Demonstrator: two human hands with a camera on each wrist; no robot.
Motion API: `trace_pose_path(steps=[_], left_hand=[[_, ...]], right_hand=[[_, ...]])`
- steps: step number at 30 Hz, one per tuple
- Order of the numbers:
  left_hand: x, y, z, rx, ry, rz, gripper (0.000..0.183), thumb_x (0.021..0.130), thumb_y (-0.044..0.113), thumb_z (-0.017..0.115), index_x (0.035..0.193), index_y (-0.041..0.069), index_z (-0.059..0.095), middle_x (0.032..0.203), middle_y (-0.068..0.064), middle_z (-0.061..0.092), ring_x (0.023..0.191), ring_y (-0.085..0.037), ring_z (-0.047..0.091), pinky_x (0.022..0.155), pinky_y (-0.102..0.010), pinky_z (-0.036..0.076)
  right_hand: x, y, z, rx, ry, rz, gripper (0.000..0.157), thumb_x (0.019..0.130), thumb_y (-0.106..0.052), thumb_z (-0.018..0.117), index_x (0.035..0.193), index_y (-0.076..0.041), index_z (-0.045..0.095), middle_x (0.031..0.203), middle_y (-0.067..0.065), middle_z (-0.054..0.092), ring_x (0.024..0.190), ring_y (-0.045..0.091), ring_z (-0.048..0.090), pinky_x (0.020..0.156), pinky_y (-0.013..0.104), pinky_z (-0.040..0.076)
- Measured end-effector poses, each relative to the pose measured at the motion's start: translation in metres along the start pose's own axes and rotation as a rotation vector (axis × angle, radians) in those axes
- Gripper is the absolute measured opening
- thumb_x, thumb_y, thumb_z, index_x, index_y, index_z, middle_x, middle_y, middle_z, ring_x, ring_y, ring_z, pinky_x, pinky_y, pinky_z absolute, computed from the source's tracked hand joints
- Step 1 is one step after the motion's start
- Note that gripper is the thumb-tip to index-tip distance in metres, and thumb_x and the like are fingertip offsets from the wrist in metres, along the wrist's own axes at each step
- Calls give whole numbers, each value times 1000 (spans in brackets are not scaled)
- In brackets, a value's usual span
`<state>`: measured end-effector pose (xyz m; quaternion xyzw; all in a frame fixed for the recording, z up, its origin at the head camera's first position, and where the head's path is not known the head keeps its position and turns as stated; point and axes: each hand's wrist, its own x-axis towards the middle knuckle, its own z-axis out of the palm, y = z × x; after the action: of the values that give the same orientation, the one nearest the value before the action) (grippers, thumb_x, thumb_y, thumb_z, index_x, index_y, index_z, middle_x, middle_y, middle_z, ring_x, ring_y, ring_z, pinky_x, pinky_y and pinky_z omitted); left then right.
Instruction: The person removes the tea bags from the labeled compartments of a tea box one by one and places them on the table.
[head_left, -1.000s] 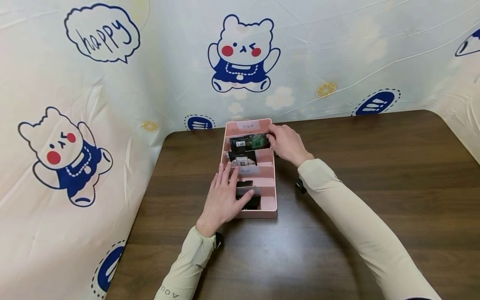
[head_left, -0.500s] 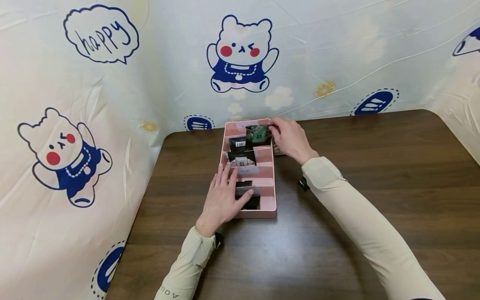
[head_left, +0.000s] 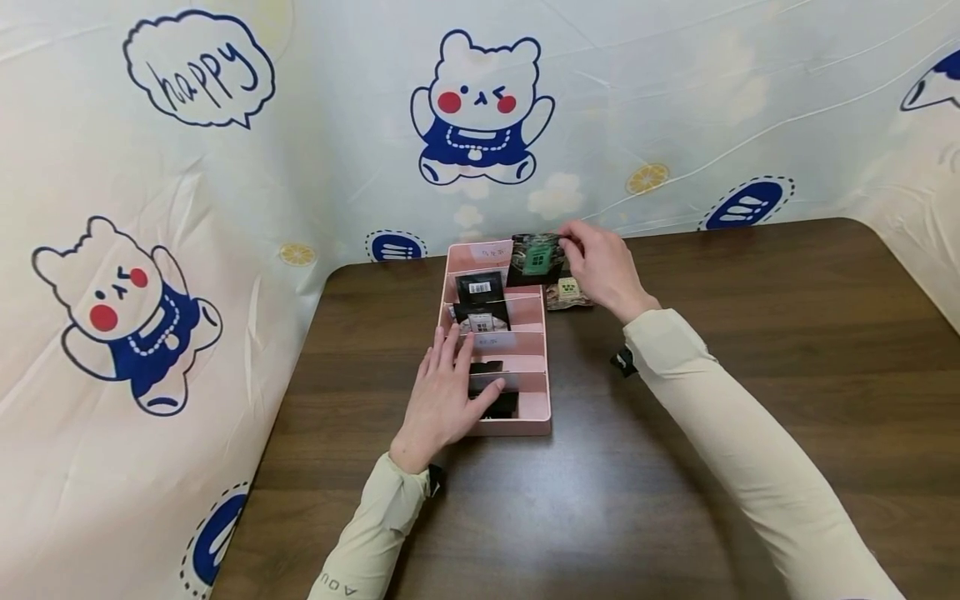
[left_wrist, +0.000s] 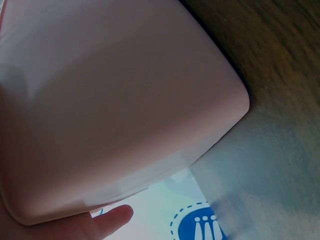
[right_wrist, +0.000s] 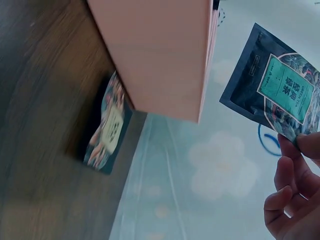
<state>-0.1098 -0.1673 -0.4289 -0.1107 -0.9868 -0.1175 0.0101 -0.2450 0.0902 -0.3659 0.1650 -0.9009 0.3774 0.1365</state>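
Fingers [right_wrist: 292, 154] of the right hand [head_left: 609, 271] pinch the green-labelled sachet [head_left: 535, 260] at its edge; it reaches leftward from them, near the pink box [head_left: 513, 427]. Below them, a second sachet [head_left: 567, 292] lies on the tabletop [head_left: 712, 333]. The left hand [head_left: 442, 402], straight-fingered, is farther off.

A sachet [head_left: 536, 259] in smooth, film-like wrapping shows upper center, a satin-smooth plastic box [head_left: 510, 427] at center; from here, the wood-grain tabletop [head_left: 570, 508] shines softly, lower center, and creased, cloth-like sheeting [head_left: 330, 125] hangs upper left.
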Motion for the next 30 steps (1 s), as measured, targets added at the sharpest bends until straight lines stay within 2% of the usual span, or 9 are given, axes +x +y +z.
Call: trace_pose_path(steps=[9, 19, 30], left_hand=[[0, 0, 1, -15, 21, 15, 86, 90, 71, 37, 152, 13, 28, 161, -13, 18, 151, -32, 6, 118, -54, 19], [0, -1, 0, -17, 4, 3, 87, 89, 73, 35, 153, 13, 27, 162, -12, 15, 152, -31, 4, 119, -54, 18], [0, 0, 0, -22, -5, -3, 86, 90, 71, 37, 153, 14, 26, 162, -12, 14, 152, -30, 2, 119, -54, 18]], right_hand=[[-8, 32, -15, -24, 29, 53, 23, 100, -18, 49, 112, -9, 66, 97, 13, 69, 79, 29, 60, 72, 45, 46], [-19, 73, -30, -65, 0, 173, 28, 102, -20, 44, 119, -7, 63, 102, 16, 66, 84, 31, 58, 75, 47, 46], [-31, 106, -39, -132, -33, 264, 28, 101, -16, 43, 121, -6, 60, 103, 17, 64, 83, 33, 55, 71, 46, 43]])
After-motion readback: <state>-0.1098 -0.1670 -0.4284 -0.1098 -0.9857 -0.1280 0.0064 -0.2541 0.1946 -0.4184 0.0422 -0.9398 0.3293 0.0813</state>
